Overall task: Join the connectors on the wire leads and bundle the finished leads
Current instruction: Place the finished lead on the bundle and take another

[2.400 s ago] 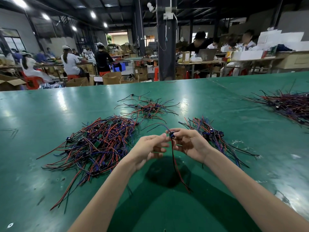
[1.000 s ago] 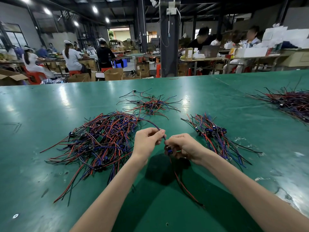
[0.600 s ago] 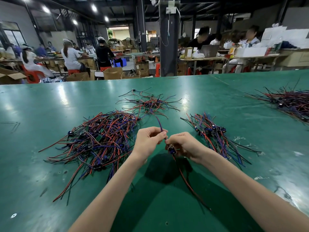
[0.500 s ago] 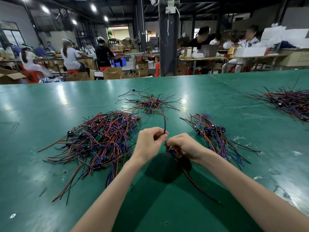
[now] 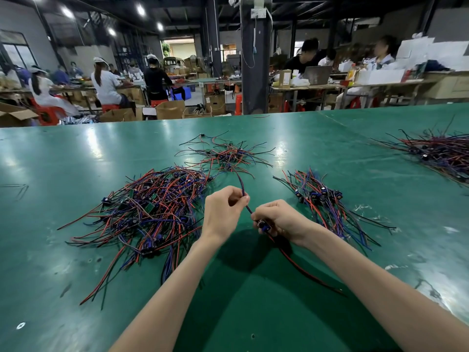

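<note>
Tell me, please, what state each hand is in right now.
Left hand: closed, pinching the wire lead.
Right hand: closed, gripping the connector on that lead.

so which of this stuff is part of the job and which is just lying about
In the job: left hand, right hand, held lead, blue connector, big wire pile, small far pile, laid-out leads.
Lying about: white scraps, cardboard boxes, laptop.

No legible txt, labels, brands or nos. anywhere; bkgd cartons point(image 5: 170, 109) too small/blurred to read.
</note>
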Tool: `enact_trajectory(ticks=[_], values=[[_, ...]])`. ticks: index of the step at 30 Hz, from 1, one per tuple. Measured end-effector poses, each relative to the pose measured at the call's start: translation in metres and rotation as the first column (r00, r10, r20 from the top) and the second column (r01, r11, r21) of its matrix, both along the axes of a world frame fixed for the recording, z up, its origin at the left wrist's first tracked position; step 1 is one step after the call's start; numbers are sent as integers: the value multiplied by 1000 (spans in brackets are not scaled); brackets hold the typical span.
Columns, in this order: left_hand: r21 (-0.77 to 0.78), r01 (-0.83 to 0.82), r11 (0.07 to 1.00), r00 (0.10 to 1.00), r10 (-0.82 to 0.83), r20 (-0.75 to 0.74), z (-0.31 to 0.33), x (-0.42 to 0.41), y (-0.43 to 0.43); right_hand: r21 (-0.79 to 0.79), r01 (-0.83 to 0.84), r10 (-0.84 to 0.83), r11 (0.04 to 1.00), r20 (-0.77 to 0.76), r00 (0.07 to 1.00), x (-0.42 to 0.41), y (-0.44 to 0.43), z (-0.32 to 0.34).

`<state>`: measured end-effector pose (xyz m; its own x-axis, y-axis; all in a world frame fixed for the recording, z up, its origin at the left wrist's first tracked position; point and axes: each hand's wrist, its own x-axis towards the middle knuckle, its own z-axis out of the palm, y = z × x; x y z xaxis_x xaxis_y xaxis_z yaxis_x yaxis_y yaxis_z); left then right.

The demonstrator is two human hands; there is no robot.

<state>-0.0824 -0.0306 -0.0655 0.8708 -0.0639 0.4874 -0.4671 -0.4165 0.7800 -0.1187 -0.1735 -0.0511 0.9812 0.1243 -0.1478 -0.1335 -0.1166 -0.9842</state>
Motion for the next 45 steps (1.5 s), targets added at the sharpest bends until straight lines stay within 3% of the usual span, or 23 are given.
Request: enact_trajectory(ticks=[5,8,10,13,18,20,23,25,34,39,43,45], values=[[-347,-28,937,974,-52,-219,5,10,5,43,1,-1,999,-13,1000,0,-1,2],[-454,-52,889,948,-99,-301,4,11,7,16,-22,22,1000,8,1000,0,0,4],[-388,-62,919,959,-54,-280,1,11,7,7,-31,31,1000,17,999,0,1,3],[-139,-91,986,987,71,-141,0,10,5,-24,-42,42,999,14,999,-2,1,1],[-477,-124,870,967,-2,-255,9,13,13,-10,-43,43,999,25,999,-1,-1,3],[-489,-126,863,966,-7,-260,10,15,17,-15,-54,55,998,31,998,-2,1,3],[-234,-128,964,986,99,-133,7,14,18,-34,-69,69,997,24,997,-4,4,2],[-97,-153,984,988,150,-35,6,15,19,-42,-71,72,997,20,997,-5,4,2],[-411,-290,864,948,200,-250,12,26,36,-40,-102,103,994,25,994,-4,5,1],[-282,-261,923,965,249,-77,11,22,36,-44,-112,113,993,40,993,-4,0,-1],[-541,-174,823,971,53,-233,14,18,27,-10,-58,59,998,87,994,-1,-1,-2],[-583,-163,796,939,-57,-340,15,15,24,15,-14,12,1000,134,991,1,-2,-1]])
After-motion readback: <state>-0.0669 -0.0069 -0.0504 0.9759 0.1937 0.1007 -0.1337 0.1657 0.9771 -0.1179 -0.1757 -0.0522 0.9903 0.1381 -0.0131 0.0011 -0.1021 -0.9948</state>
